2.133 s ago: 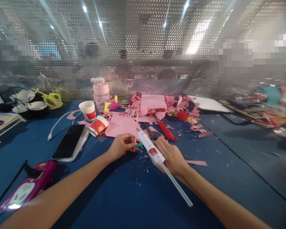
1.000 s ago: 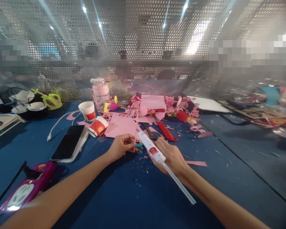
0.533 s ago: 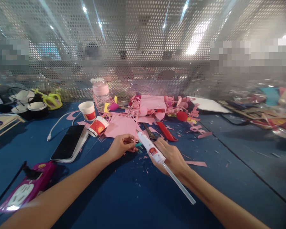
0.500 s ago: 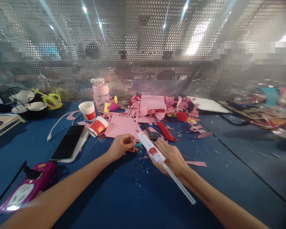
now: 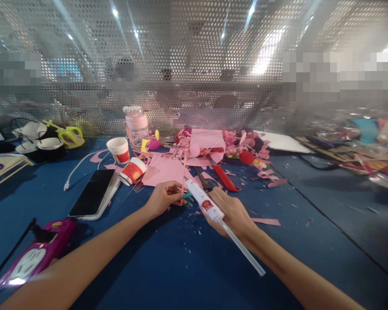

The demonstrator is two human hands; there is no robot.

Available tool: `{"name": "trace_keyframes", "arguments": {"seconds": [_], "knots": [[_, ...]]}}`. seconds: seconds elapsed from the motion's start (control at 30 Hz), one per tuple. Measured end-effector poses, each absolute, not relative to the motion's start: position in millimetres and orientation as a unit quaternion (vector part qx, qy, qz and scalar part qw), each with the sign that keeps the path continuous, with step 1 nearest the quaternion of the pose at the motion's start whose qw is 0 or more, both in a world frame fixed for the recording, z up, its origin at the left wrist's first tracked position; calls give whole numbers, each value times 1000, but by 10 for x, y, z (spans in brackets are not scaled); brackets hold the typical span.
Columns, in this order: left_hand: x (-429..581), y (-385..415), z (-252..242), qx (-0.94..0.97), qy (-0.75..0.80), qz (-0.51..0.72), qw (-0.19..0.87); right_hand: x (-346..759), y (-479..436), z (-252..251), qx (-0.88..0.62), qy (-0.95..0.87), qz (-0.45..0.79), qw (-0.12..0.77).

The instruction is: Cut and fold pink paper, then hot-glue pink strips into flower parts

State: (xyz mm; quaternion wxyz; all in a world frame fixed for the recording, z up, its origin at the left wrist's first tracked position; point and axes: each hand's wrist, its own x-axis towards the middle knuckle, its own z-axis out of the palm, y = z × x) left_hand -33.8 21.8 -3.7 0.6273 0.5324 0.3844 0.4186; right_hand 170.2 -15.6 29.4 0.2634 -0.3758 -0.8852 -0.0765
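Observation:
My right hand point(image 5: 231, 212) is wrapped round a white hot glue gun point(image 5: 204, 200), whose tip points up and to the left. A clear glue stick point(image 5: 242, 247) sticks out of its back end. Close to that tip, my left hand point(image 5: 163, 200) pinches a thin pink paper strip point(image 5: 184, 170) that stands up from the fingers. A small teal piece point(image 5: 188, 195) shows between the two hands; what it belongs to I cannot tell. Beyond the left hand lies a pink paper sheet point(image 5: 163, 169). Behind the glue gun are dark-bladed scissors point(image 5: 203, 178) and a red-handled cutter point(image 5: 225, 178).
A pile of pink paper pieces point(image 5: 207, 140) lies at the back before a perforated metal screen point(image 5: 194, 99). Leftward are paper cups point(image 5: 118, 148), a bottle point(image 5: 137, 127), a phone point(image 5: 93, 192) and a purple power strip point(image 5: 40, 249). Paper scraps litter the blue table point(image 5: 168, 267).

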Motion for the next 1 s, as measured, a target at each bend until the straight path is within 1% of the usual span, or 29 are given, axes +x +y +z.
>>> {"name": "trace_keyframes", "arguments": {"seconds": [1.0], "knots": [[-344,225,-47,539,385,421,620,1720,-149,270,-366,-892,-64,255]]}}
